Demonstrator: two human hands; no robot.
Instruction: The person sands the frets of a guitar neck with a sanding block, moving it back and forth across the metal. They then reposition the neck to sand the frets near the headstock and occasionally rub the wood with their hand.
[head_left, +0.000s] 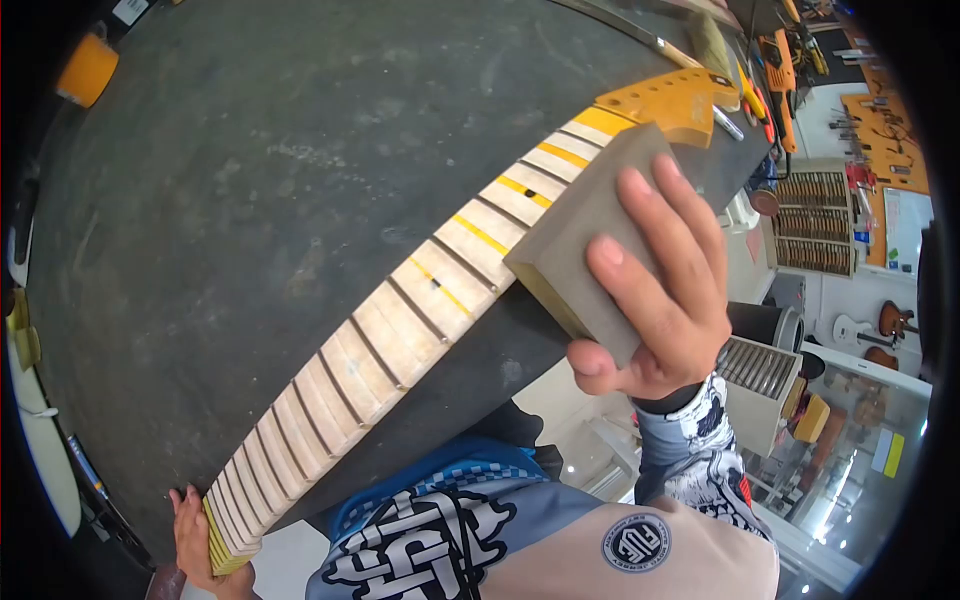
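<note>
A guitar neck (pixel 372 345) lies diagonally across the dark work surface, its amber headstock (pixel 665 98) at the upper right. Most of its pale fretboard looks bare, with yellow finish left in strips near the headstock and at the lower-left end. My right hand (pixel 665 285) grips a grey-brown sanding block (pixel 585 240), fingers over its broad face and thumb at the lower edge. The block overlaps the neck's upper part in view; I cannot tell whether it touches the frets. My left hand (pixel 200 545) is wrapped around the neck's lower-left end.
The dark bench top (pixel 250 200) spreads under the neck. An orange tape roll (pixel 87 70) sits at the upper left. Several tools, among them an orange-handled one (pixel 782 80), lie beyond the headstock. Storage racks (pixel 815 218) and hanging guitars (pixel 855 330) are at the right.
</note>
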